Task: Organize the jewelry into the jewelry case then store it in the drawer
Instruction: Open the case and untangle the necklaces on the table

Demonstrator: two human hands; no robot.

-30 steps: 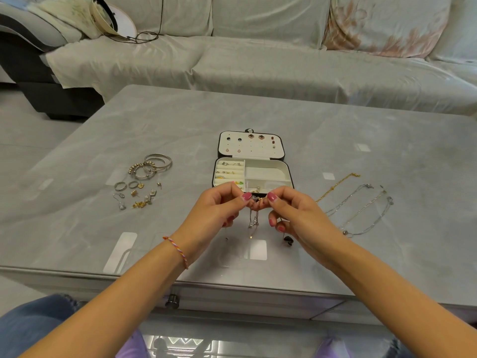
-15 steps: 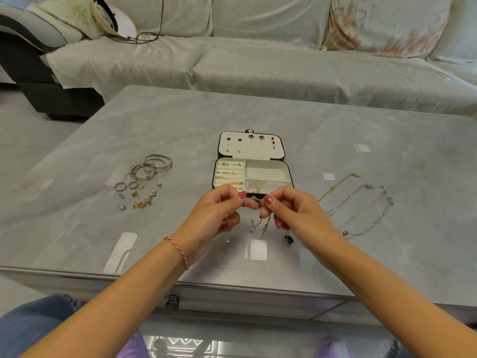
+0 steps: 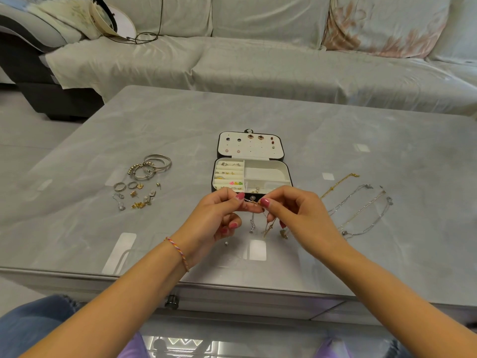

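Note:
An open black jewelry case (image 3: 265,169) with a cream lining lies in the middle of the grey table (image 3: 335,130); earrings are pinned in its lid and rings sit in its left slots. Just in front of it, my left hand (image 3: 219,218) and my right hand (image 3: 299,215) pinch the two ends of a thin chain (image 3: 254,202) between thumb and forefinger. Loose ends and small pendants (image 3: 267,228) hang below my fingers above the tabletop. Bangles (image 3: 152,165), rings and earrings (image 3: 134,195) lie at the left. Several necklaces (image 3: 361,205) lie at the right.
A drawer knob (image 3: 172,302) shows under the table's near edge. A covered sofa (image 3: 258,60) runs behind the table, with a round mirror and cable (image 3: 116,24) on its left end. A tiny bead (image 3: 226,243) rests on the tabletop by my left wrist.
My hands have drawn slightly apart, stretching a short length of chain between the fingertips. The hanging ends, bunched together before, now dangle separately.

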